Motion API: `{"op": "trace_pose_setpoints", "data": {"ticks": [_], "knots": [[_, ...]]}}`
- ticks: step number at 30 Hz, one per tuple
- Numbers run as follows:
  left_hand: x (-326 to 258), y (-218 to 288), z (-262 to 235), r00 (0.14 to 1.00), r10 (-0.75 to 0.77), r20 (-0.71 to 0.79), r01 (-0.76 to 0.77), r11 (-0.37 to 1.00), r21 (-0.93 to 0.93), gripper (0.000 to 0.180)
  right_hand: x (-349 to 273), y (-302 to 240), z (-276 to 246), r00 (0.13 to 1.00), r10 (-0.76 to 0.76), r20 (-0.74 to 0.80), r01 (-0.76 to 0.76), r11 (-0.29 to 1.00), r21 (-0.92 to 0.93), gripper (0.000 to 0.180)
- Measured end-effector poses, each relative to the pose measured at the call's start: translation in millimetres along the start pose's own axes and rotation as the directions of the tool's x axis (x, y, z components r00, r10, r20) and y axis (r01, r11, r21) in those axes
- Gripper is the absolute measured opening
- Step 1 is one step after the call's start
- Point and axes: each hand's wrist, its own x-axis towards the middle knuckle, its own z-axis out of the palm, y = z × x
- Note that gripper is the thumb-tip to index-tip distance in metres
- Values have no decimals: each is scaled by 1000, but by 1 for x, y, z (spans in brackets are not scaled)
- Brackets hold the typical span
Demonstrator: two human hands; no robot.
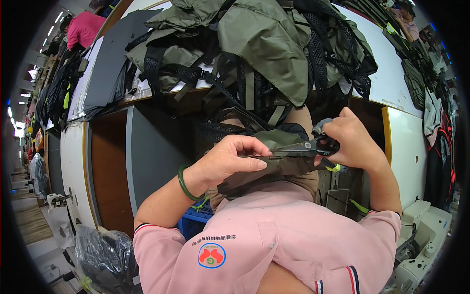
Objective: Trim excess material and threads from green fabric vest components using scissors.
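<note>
In my right hand [355, 139] is a pair of scissors [296, 147], its dark handles in my fingers and its metal blades reaching left along the edge of an olive-green fabric piece [259, 176]. My left hand [230, 159] pinches that same edge between thumb and fingers, close to the blade tips. The fabric spreads over my lap. Below the scissors handles, a small bright yellow-green tab [334, 167] shows near my right fingers. Whether the blades are cutting a thread or cloth I cannot tell.
Olive backpacks with black mesh straps [264, 44] are heaped on the white table ahead and hang over its edge. Dark grey sheets [110, 59] lie to their left. A sewing machine [423, 250] stands at right, and a blue crate [193, 221] is low at left. A person in pink [84, 29] works far left.
</note>
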Motion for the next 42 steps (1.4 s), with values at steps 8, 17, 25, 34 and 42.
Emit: {"op": "trace_pose_setpoints", "data": {"ticks": [8, 17, 25, 34, 42], "knots": [[-2, 5, 3, 1000, -17, -5, 17, 999, 29, 18, -1, -1, -9, 1000, -6, 23, 6, 1000, -26, 49], [-1, 2, 5, 1000, -7, -14, 8, 997, 80, 20, 3, -6, -11, 999, -22, 34, 25, 997, -73, 42], [-3, 2, 6, 1000, -5, -19, 6, 996, 84, 20, 1, -2, 1, 999, -54, -3, 54, 996, -78, 51], [-3, 1, 6, 1000, -5, -17, 6, 996, 89, 21, -2, -4, 4, 997, 36, 73, -32, 998, -54, 42], [-2, 2, 8, 997, 59, -39, -53, 989, 139, 15, -3, 0, 2, 999, 41, -3, -41, 995, 87, 40]]}}
